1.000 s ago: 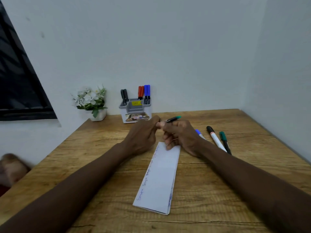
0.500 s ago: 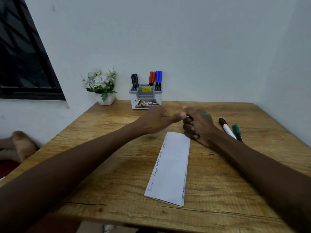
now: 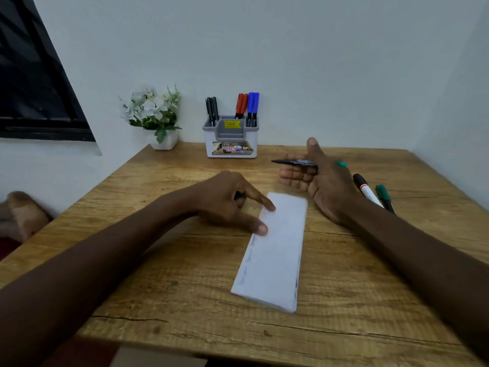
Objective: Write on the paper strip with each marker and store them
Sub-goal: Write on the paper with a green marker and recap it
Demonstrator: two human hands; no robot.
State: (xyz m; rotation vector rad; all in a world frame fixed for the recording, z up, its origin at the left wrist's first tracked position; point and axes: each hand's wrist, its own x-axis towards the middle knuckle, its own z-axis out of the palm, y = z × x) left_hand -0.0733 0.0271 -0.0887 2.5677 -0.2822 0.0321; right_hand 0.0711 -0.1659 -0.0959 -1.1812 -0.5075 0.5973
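**Uncapped marker in the right hand, left fingers on the paper strip**

The right hand (image 3: 322, 178) stands on its edge on the wooden bench (image 3: 185, 300), with the palm turned to the left and the thumb pointing up. Its grip is half closed: the fingers curl loosely and hold the green-ended marker (image 3: 299, 162) across the palm. The bare tip of this marker points to the left, above the bench.

The left hand (image 3: 232, 205) is near the far end of the paper strip (image 3: 277, 255). Its index finger and thumb are stretched out and touch the left edge of the strip. The other fingers are curled under, and a small dark piece (image 3: 239, 196) shows in this grip; I cannot tell what it is.

The paper strip is white and folded. It lies flat on the bench between the two hands, with handwriting along its long edges.

To the right of the right hand, a white marker with a black cap (image 3: 366, 190) and a green-capped marker (image 3: 383, 196) lie side by side on the bench.

At the far edge, by the wall, stands a grey and white pen holder (image 3: 230, 139). It holds black markers (image 3: 211, 111) on its left side and red markers (image 3: 241, 104) and blue markers (image 3: 253, 105) on its right side. A small pot of white flowers (image 3: 153, 112) stands left of the holder.
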